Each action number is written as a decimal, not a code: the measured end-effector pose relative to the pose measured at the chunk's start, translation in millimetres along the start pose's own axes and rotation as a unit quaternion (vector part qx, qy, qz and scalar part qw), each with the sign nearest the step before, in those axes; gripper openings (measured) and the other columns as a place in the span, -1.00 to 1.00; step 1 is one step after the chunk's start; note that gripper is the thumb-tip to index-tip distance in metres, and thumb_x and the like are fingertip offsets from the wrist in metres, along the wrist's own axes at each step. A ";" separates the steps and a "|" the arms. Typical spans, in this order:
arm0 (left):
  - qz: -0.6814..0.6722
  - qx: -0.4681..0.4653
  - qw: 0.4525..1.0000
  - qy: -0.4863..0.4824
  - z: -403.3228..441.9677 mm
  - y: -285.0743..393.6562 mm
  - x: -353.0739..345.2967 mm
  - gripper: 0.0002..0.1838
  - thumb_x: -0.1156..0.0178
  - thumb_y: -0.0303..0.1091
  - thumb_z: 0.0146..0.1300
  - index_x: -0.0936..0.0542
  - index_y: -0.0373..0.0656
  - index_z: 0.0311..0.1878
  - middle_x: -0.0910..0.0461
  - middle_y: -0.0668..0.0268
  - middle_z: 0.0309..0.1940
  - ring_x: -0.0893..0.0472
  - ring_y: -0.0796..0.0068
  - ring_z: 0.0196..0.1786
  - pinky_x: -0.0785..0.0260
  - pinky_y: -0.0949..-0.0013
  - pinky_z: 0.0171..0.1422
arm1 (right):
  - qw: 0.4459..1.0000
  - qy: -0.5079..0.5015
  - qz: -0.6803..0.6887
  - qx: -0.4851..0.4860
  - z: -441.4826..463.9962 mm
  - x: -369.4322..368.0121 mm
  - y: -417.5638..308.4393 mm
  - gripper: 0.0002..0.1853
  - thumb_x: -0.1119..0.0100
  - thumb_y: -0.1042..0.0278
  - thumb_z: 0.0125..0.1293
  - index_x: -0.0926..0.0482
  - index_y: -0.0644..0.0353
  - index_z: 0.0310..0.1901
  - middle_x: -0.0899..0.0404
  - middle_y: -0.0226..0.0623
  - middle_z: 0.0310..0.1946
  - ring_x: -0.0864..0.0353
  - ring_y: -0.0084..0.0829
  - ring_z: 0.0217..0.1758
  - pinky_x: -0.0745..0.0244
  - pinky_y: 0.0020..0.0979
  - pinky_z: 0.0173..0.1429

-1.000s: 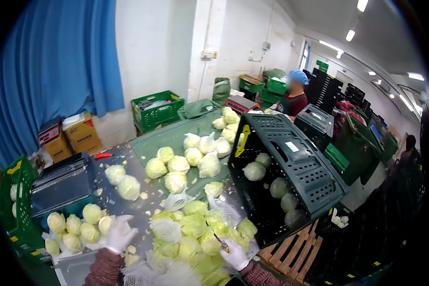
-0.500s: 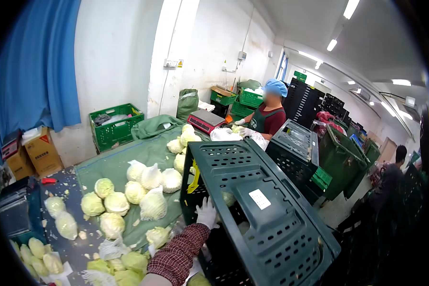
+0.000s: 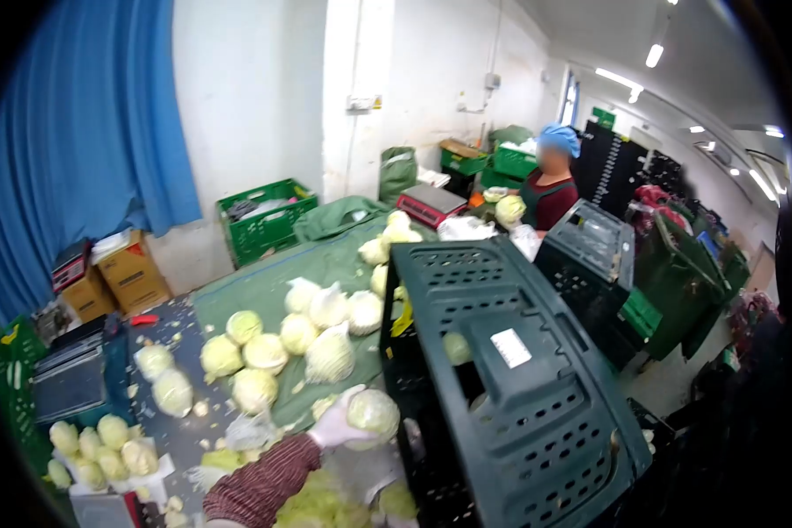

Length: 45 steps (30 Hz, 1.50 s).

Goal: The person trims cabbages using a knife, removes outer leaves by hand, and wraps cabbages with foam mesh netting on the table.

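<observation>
My left hand (image 3: 333, 429), in a white glove below a dark red checked sleeve, is closed around the side of a round pale cabbage (image 3: 374, 414) that looks wrapped in clear film. It holds the cabbage just left of a large dark green plastic crate (image 3: 537, 387) tipped on its side. Through the crate's handle opening, another pale cabbage (image 3: 457, 348) shows inside. Cabbages in white foam netting (image 3: 330, 354) and bare cabbages (image 3: 265, 352) lie on the green cloth (image 3: 211, 304). Loose leaves (image 3: 317, 506) lie below my arm. My right hand is out of sight.
Two wrapped cabbages (image 3: 172, 392) and several small pale heads (image 3: 113, 431) are at left. A red scale (image 3: 431, 205) stands behind. A co-worker (image 3: 550, 180) in a blue cap is beyond the crate, near a stacked crate (image 3: 585, 246) and green bins (image 3: 686, 273).
My left hand, earlier empty at the crate's opening, has moved back left and down and now holds a wrapped cabbage. The view has shifted left. The co-worker now has a cabbage raised.
</observation>
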<state>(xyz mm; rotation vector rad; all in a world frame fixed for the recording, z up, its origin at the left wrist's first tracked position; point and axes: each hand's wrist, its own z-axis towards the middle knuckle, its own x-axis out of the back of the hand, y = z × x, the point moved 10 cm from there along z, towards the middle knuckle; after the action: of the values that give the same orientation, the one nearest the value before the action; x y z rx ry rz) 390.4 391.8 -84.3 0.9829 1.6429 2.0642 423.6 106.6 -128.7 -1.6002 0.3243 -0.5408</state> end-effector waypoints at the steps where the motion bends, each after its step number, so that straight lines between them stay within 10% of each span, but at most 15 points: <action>1: 0.018 -0.017 0.999 0.022 -40.4 19.6 16.7 0.14 -0.57 -0.02 -0.26 -0.18 -0.25 0.38 -0.35 -0.03 0.23 -0.35 0.16 0.31 -0.19 0.26 0.41 | 0.998 0.014 0.019 0.063 12.0 -6.1 -9.9 -0.64 -0.29 0.45 0.22 -0.54 0.26 0.05 -0.52 -0.43 -0.33 -0.45 -0.57 -0.30 -0.41 -0.50 -0.17; 3: 0.043 -0.011 0.997 0.060 -119.1 44.5 42.7 0.15 -0.57 -0.02 -0.28 -0.17 -0.25 0.38 -0.34 -0.04 0.23 -0.34 0.13 0.31 -0.18 0.24 0.41 | 0.976 0.061 0.016 0.207 21.6 -17.5 -80.4 -0.68 -0.29 0.41 0.23 -0.57 0.24 0.02 -0.51 -0.49 -0.39 -0.41 -0.62 -0.37 -0.35 -0.54 -0.27; 5: 0.194 0.013 0.976 0.101 -187.4 65.2 63.8 0.16 -0.55 0.01 -0.29 -0.17 -0.25 0.38 -0.32 -0.07 0.23 -0.34 0.02 0.30 -0.19 0.16 0.41 | 0.967 -0.048 -0.102 0.229 35.6 -52.5 -108.4 -0.43 -0.56 0.23 -0.13 -0.56 0.30 -0.08 -0.48 -0.18 -0.08 -0.53 -0.22 -0.04 -0.47 -0.36 -0.01; 6: 0.199 0.028 0.973 0.117 -216.5 66.2 71.6 0.16 -0.55 0.01 -0.29 -0.17 -0.25 0.38 -0.32 -0.07 0.23 -0.34 0.02 0.30 -0.19 0.16 0.41 | 0.966 -0.069 -0.116 0.223 30.4 -73.3 -119.6 -0.38 -0.51 0.01 -0.10 -0.57 0.18 -0.02 -0.48 -0.21 -0.11 -0.55 -0.27 -0.11 -0.49 -0.37 -0.07; 15: 0.400 0.177 0.883 0.167 -415.6 24.4 89.6 0.03 -0.47 0.11 -0.27 -0.31 -0.24 0.28 -0.28 -0.08 0.23 -0.27 -0.03 0.33 -0.16 0.06 0.41 | 0.854 -0.255 -0.286 0.351 -83.6 -228.5 -86.3 -0.69 -0.34 0.14 0.18 -0.59 0.25 -0.26 -0.53 -0.41 -0.43 -0.54 -0.49 -0.37 -0.42 -0.44 -0.34; 17: 0.437 0.168 0.859 0.209 -439.5 26.5 94.8 -0.04 -0.47 0.12 -0.22 -0.37 -0.12 0.28 -0.22 -0.02 0.29 -0.24 0.03 0.35 -0.10 0.00 0.42 | 0.936 -0.349 -0.050 0.004 -72.4 -241.9 -14.5 -0.74 -0.29 0.18 0.26 -0.57 0.24 -0.31 -0.56 -0.46 -0.49 -0.50 -0.59 -0.45 -0.37 -0.48 -0.42; 20: 0.299 0.116 0.907 0.273 -460.1 51.4 114.5 -0.22 -0.44 0.05 -0.11 -0.46 -0.11 0.19 -0.32 0.05 0.21 -0.33 0.08 0.29 -0.19 0.08 0.38 | 0.900 -0.379 0.107 -0.187 -108.1 -267.0 15.5 -0.77 -0.26 0.22 0.29 -0.57 0.22 -0.33 -0.56 -0.50 -0.51 -0.45 -0.62 -0.53 -0.32 -0.53 -0.47; 28: 0.383 0.087 0.891 0.229 -462.6 62.0 106.3 -0.65 -0.37 -0.14 -0.02 -0.57 -0.13 -0.24 -0.52 0.24 -0.25 -0.58 0.20 -0.18 -0.48 0.24 -0.13 | 0.915 -0.349 0.135 -0.154 -137.9 -278.0 -24.9 -0.83 -0.19 0.32 0.31 -0.49 0.19 -0.38 -0.46 -0.41 -0.62 -0.37 -0.59 -0.68 -0.24 -0.54 -0.58; 33: 0.389 0.081 0.868 0.299 -472.5 19.9 129.6 -0.75 -0.25 -0.25 0.07 -0.56 -0.14 -0.20 -0.57 0.24 -0.33 -0.62 0.28 -0.29 -0.49 0.23 -0.25 | 0.853 -0.286 0.280 -0.336 -155.4 -271.4 -27.5 -0.86 -0.14 0.39 0.27 -0.46 0.16 -0.43 -0.38 -0.47 -0.67 -0.30 -0.56 -0.72 -0.19 -0.53 -0.60; 39: 0.238 0.122 0.888 0.374 -492.3 -24.6 143.3 -0.87 -0.17 -0.41 0.09 -0.61 -0.22 -0.30 -0.60 0.26 -0.45 -0.61 0.32 -0.48 -0.46 0.34 -0.32 | 0.736 -0.446 0.355 -0.366 -172.5 -266.9 -70.0 -0.77 -0.05 0.38 0.27 -0.33 0.03 -0.55 -0.30 -0.58 -0.68 -0.18 -0.65 -0.72 -0.11 -0.55 -0.65; 45: -0.351 0.158 0.815 0.433 -520.6 -81.3 125.2 -0.84 -0.11 -0.56 0.08 -0.63 -0.33 -0.28 -0.66 0.31 -0.27 -0.59 0.55 -0.27 -0.42 0.47 -0.19 | 0.685 -0.339 0.524 -0.376 -111.5 -181.9 -74.0 -0.75 -0.06 0.39 0.24 -0.31 -0.04 -0.57 -0.29 -0.60 -0.71 -0.19 -0.69 -0.74 -0.11 -0.60 -0.70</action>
<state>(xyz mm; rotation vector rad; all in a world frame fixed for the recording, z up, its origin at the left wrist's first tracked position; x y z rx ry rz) -68.5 118.4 -174.0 -0.6237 2.3134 1.7650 203.5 112.8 -78.9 -1.8963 0.8675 1.2179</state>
